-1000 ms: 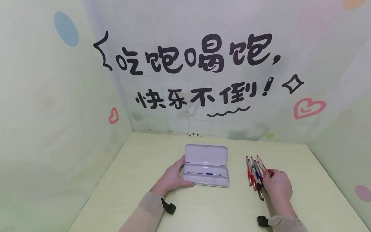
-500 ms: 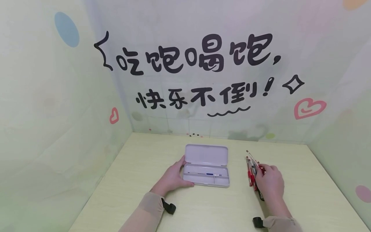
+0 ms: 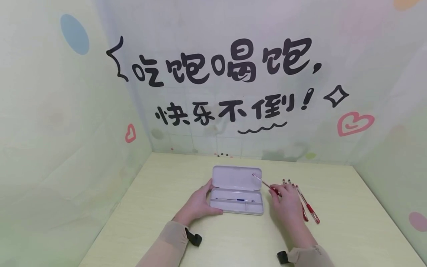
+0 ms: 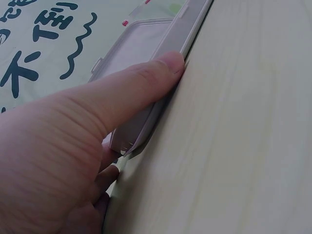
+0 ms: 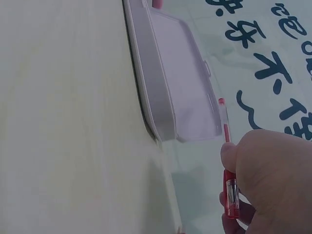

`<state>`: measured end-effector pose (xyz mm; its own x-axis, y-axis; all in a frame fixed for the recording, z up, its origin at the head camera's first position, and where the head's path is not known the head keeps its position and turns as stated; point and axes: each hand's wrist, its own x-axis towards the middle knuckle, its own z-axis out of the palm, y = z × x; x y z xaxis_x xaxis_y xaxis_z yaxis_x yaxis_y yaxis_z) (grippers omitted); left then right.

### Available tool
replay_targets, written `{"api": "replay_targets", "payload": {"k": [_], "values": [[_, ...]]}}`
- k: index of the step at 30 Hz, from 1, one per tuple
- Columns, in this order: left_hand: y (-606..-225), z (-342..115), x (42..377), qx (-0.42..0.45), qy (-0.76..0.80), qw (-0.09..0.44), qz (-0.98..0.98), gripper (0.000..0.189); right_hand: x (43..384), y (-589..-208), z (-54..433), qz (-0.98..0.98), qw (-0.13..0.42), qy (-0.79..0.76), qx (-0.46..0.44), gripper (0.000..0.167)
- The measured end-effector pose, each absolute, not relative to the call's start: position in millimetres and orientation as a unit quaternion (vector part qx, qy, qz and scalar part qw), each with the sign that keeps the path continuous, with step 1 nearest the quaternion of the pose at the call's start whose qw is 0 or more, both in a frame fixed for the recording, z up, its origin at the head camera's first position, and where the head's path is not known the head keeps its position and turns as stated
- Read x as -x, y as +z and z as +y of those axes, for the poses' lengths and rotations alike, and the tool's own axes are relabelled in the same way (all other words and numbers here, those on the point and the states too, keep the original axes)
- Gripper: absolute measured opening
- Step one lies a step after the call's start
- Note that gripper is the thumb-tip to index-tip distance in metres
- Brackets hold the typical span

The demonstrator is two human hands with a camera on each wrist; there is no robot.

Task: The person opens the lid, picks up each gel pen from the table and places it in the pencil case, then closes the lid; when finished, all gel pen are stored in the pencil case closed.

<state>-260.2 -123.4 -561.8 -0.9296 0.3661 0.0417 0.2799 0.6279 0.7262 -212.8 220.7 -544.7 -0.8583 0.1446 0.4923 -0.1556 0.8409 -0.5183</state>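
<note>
Red slender pen (image 5: 232,194) in right grip (image 5: 273,180)

R hand (image 3: 287,203) w/ red pen (image 5: 232,192) now much closer to case (image 3: 233,178).

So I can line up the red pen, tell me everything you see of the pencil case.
The pencil case is a shallow, round-cornered, pale lilac box, plastic or metal by its look. It lies on the table, its hinged lid open at the back. Dividers make one long rear compartment, holding a blue-gripped pen, and two front ones, the right shorter. The left hand holds its left end, thumb at the front edge.
</note>
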Motion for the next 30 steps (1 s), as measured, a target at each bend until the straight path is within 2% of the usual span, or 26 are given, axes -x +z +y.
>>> {"api": "replay_targets", "payload": {"k": [9,17,30], "values": [[-564.4,-122.7,259.3,-0.182,0.403,0.057,0.895,0.145,222.1,-542.4,179.4,-0.936,0.192,0.292,-0.050,0.018],[-565.8,-121.4,260.0,-0.184,0.405,0.058,0.894,0.145,230.1,-543.8,155.3,-0.948,0.142,0.274,-0.076,0.013],[-563.6,-125.0,261.0,-0.179,0.392,0.058,0.901,0.143,235.5,-543.5,136.7,-0.954,0.095,0.269,-0.091,0.007]]}}
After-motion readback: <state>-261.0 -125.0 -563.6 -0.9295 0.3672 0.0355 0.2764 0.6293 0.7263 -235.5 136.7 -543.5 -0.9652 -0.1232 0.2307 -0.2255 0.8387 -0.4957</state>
